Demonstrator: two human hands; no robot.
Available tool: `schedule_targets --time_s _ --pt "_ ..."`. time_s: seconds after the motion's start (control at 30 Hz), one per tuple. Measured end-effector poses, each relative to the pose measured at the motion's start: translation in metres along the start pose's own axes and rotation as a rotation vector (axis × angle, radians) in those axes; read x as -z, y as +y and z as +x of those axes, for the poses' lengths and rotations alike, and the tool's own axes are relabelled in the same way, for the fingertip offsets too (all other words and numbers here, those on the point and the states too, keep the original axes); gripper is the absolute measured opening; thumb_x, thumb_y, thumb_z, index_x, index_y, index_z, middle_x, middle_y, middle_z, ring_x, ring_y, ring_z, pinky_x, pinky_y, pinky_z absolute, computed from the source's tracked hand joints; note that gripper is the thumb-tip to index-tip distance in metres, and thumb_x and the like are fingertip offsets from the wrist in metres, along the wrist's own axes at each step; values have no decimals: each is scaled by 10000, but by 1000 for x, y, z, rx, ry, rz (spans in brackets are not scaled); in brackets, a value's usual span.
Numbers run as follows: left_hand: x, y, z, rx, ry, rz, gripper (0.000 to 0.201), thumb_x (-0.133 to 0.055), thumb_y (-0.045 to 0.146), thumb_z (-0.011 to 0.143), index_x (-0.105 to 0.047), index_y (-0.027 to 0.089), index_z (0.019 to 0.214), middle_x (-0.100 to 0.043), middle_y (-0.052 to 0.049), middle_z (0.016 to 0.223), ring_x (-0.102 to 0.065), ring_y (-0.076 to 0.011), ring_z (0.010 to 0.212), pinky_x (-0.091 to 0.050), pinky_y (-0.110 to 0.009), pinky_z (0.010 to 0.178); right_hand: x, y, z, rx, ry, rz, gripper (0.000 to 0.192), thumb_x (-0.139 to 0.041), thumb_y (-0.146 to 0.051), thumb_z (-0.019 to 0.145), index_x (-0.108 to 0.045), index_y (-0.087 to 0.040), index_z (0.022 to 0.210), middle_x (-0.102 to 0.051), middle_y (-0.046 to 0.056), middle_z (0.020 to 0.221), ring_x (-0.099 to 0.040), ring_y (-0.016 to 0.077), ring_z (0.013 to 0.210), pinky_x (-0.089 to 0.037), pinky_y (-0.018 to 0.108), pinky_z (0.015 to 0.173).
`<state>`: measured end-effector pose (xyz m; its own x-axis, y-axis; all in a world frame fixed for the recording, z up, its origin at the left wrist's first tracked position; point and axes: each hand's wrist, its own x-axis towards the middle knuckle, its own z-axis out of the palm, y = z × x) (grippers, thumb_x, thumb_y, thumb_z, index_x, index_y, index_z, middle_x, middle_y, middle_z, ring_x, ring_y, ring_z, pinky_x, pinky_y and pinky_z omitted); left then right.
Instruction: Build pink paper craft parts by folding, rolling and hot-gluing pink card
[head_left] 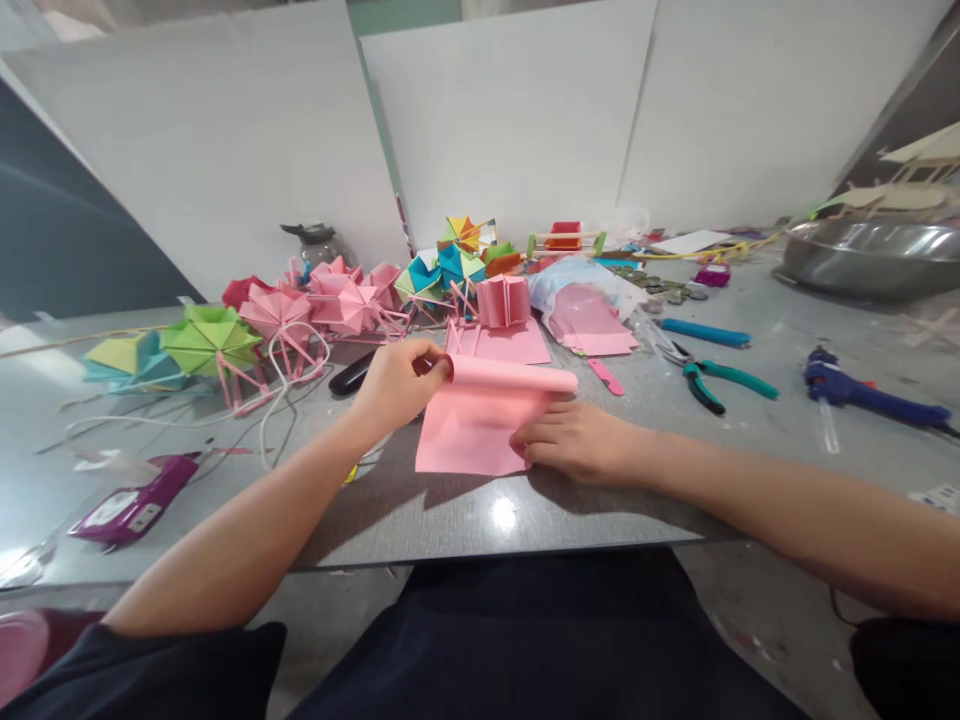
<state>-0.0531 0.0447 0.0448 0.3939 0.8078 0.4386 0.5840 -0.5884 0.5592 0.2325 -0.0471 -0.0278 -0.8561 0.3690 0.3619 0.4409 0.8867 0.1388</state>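
Pink paper, a single sheet (474,425), is laid flat on the grey table (420,510) directly in front of the person, between the two hands. Its near right corner is pinned to the table by the right hand (581,440), whose fingers are pressed flat rather than curled around anything. The far edge of the sheet is curled over into a soft roll, and the left end of that roll is pinched between thumb and fingers of the left hand (397,385).

The step in hand is judged to be a fold, with the far edge being brought over toward the near one; no crease is pressed yet. Exact matching of the edges is called for next, followed by a firm flattening of the roll.

Just beyond, more pink sheets (499,342) and a pleated pink piece (504,300) are seen. Green-handled pliers (712,380) and a blue glue gun (862,392) are set to the right, well apart from the sheet. Farther back, folded paper pinwheels (315,305) in pink, green and blue are gathered.
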Motion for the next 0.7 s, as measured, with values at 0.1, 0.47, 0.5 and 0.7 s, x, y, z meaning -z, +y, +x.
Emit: schedule_targets --time_s 0.1,0.47,0.5,0.7 --pt "4 -1 7 92 69 -7 140 -709 336 851 -728 200 823 -717 -19 732 -618 -190 667 -460 -317 689 3 -5 3 19 -38 80 292 -578 -19 1010 -756 -183 1174 -836 98 1287 -772 207 1078 -561 391 950" --pt "15 -17 19 178 199 329 166 -715 284 891 -571 236 825 -694 -20 777 -610 -224 740 -344 -323 693 9 -18 7 78 -70 157 251 -633 -52 1006 -758 -183 1180 -801 136 1356 -747 249 1206 -606 410 946" --pt "11 -15 18 190 162 386 227 -718 292 897 -530 244 777 -666 -18 745 -592 -227 725 -317 -328 680 9 -18 7 73 -78 157 243 -642 -52 992 -760 -177 1164 -809 139 1321 -750 256 1180 -609 418 941" --pt "-4 7 -6 20 -103 172 364 -686 324 944 -449 239 680 -533 30 608 -465 -153 584 -296 -314 621 8 -20 8 26 -61 182 258 -626 -28 961 -755 -170 1134 -802 148 1297 -723 265 1181 -601 439 1006"
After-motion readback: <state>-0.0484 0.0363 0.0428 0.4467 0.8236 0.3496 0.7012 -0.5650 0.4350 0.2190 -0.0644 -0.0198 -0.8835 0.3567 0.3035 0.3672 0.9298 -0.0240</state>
